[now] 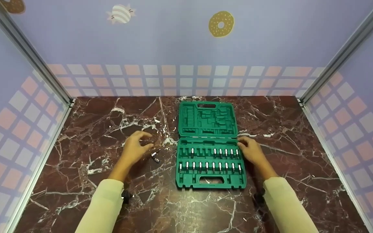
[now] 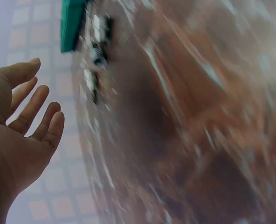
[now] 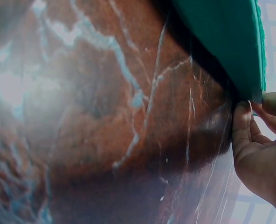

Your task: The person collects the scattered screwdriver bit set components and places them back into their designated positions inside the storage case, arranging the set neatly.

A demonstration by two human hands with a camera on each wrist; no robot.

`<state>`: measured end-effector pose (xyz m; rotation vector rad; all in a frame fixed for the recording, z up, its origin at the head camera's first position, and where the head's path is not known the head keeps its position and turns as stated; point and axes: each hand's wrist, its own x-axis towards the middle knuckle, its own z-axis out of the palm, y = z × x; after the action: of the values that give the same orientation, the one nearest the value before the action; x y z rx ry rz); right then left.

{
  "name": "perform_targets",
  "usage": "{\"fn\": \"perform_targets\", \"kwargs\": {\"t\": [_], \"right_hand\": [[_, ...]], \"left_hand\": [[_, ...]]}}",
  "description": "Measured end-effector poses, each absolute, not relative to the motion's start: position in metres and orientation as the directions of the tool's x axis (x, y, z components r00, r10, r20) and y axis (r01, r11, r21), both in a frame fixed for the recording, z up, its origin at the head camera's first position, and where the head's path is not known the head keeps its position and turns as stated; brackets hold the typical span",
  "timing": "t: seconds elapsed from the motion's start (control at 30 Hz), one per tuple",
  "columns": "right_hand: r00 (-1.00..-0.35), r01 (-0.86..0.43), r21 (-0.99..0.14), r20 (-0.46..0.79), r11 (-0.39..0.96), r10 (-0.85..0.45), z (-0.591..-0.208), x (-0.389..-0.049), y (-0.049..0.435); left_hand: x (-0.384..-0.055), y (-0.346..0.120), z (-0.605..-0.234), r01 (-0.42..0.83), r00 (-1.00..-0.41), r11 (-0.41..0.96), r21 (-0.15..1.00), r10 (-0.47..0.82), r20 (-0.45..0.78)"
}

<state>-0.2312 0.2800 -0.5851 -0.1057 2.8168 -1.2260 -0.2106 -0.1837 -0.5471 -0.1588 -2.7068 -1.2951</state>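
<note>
A green plastic socket-set case [image 1: 210, 186] lies unfolded on the table, its upper half with vacant moulded slots. Two rows of short silver-and-dark bit sockets [image 1: 207, 166] fill much of its lower half; several upper-row slots are vacant. Left of the case, loose bit sockets [image 1: 156, 159] lie close together on the marble; they also show in the left wrist view [image 2: 102, 29]. My left hand [image 1: 135, 147] hovers beside them, fingers spread in a loose curve, holding nothing. At the case's right edge near the hinge, my right hand [image 1: 250, 149] pinches the rim between thumb and fingers [image 3: 242, 119].
Dark red marble-patterned table [image 1: 86, 145] spreads around the case. Tiled-pattern walls [image 1: 186, 79] enclose its back and both sides, with metal strips [image 1: 306, 87] along the corners. Small white specks lie left of the case.
</note>
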Motion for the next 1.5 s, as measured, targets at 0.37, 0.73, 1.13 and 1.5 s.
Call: {"fn": "perform_targets", "kwargs": {"t": [0.37, 0.73, 1.13, 1.5], "right_hand": [[-0.997, -0.028, -0.730, -0.028, 0.683, -0.071, -0.584, -0.232, 0.280], [-0.997, -0.023, -0.731, -0.034, 0.682, -0.070, -0.585, -0.232, 0.280], [-0.997, -0.016, -0.737, -0.043, 0.675, -0.071, -0.586, -0.232, 0.278], [-0.997, -0.015, -0.727, -0.044, 0.686, -0.068, -0.585, -0.231, 0.279]], "left_hand": [[-0.219, -0.201, -0.562, 0.117, -0.993, 0.675, 0.729, 0.075, 0.090], [-0.225, -0.193, -0.568, 0.168, -0.984, 0.754, 0.635, 0.166, 0.064], [-0.226, -0.193, -0.578, 0.178, -0.983, 0.743, 0.645, 0.163, 0.084], [-0.224, -0.189, -0.571, 0.120, -0.992, 0.683, 0.720, 0.114, 0.057]]}}
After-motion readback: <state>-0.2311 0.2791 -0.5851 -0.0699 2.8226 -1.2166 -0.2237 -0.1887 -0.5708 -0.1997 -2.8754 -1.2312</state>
